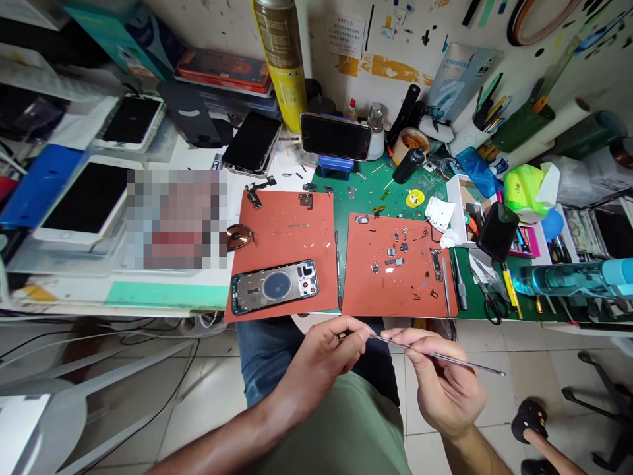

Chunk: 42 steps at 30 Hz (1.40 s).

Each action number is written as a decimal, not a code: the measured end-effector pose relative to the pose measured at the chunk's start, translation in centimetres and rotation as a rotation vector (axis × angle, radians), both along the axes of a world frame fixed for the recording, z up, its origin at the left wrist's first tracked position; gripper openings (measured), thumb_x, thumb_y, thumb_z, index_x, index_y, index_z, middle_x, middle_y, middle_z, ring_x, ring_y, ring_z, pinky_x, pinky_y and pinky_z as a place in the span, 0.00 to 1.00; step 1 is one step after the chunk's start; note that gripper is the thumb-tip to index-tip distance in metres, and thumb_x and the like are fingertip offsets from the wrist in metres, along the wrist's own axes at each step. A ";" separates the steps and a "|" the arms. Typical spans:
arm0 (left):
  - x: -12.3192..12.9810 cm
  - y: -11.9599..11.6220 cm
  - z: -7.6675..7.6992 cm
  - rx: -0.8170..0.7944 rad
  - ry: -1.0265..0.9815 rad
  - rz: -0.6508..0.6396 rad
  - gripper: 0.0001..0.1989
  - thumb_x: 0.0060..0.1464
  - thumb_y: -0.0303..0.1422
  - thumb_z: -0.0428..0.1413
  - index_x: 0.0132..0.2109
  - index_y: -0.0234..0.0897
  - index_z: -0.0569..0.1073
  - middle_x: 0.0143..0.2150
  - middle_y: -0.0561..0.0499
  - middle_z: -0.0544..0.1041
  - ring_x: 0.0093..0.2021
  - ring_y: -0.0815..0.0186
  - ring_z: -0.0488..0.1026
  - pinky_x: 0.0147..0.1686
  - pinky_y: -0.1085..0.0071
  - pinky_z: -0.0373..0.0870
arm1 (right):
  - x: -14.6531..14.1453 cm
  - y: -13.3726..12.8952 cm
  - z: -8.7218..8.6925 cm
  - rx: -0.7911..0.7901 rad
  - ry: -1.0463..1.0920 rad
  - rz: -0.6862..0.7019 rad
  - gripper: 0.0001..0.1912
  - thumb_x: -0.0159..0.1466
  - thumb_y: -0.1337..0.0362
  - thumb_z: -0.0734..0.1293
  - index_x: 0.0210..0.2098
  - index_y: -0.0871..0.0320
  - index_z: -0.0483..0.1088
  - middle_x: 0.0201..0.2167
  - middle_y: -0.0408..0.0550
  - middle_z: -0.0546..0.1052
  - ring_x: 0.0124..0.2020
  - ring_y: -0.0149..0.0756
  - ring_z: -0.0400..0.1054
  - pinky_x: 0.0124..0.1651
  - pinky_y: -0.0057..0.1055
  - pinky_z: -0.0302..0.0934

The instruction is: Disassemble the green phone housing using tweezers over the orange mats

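Over my lap, in front of the bench edge, my left hand [336,349] is closed in a pinch. A small dark part shows at its fingertips, too hidden to name. My right hand [448,379] is wrapped round a thin metal pry tool [475,365], whose tip meets the left fingertips. An opened phone housing [275,286] with a round coil lies on the left orange mat [287,231]. Small screws and phone parts are scattered over the right orange mat [363,284], with a connector board [436,265] near its right side.
A phone [336,136] leans on a blue stand at the back. A metal tool [337,270] lies between the mats. Scissors [494,305] and a blue bottle [568,277] lie on the right. A white tablet [86,201] sits left; a spray can [284,72] stands behind.
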State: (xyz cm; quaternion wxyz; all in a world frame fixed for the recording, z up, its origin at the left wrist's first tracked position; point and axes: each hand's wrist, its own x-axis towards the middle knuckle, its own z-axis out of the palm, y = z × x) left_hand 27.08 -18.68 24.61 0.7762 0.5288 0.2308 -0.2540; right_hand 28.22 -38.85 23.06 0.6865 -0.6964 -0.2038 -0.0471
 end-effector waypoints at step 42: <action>0.3 -0.9 -0.3 0.141 -0.140 0.080 0.14 0.54 0.43 0.67 0.32 0.36 0.80 0.30 0.51 0.77 0.31 0.67 0.67 0.32 0.71 0.65 | -1.7 2.2 0.0 -0.445 0.351 -0.110 0.08 0.78 0.61 0.66 0.43 0.54 0.75 0.34 0.43 0.74 0.29 0.32 0.65 0.30 0.29 0.61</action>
